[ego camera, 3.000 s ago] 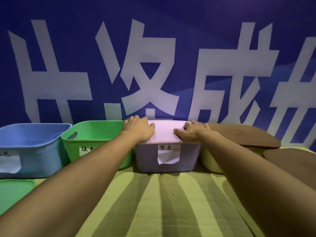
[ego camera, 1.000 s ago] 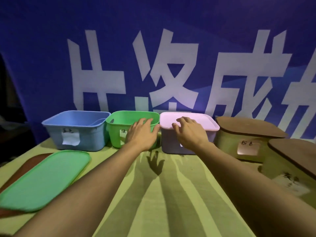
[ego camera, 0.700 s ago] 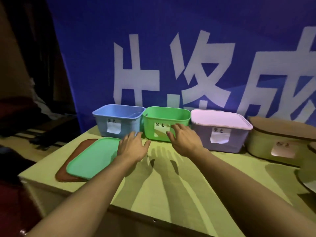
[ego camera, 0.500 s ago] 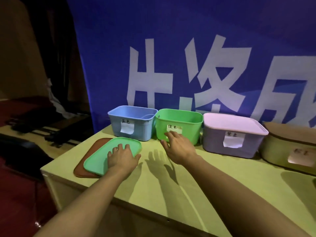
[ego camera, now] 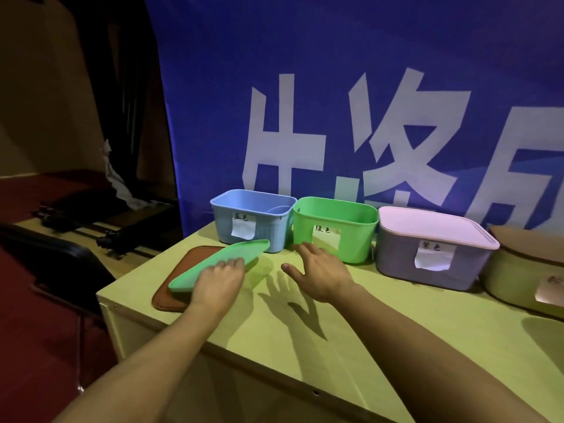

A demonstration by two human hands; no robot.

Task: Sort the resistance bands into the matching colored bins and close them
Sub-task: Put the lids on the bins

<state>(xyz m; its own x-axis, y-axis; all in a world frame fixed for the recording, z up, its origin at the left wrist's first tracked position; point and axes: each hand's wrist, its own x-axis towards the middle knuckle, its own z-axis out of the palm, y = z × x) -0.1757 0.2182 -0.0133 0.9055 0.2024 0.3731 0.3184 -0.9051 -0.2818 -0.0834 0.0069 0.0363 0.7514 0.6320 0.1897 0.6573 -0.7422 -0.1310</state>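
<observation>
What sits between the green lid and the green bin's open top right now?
Nothing visible blocks it. The left hand is tilting the green lid up off the brown lid. The green bin is open-topped; the open right hand hovers in front of it, below its rim.

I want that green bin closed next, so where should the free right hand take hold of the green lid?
The right hand should pinch the green lid at its raised far right edge, coming from the right. The left hand grips the near edge, and the tilt leaves room underneath.
</observation>
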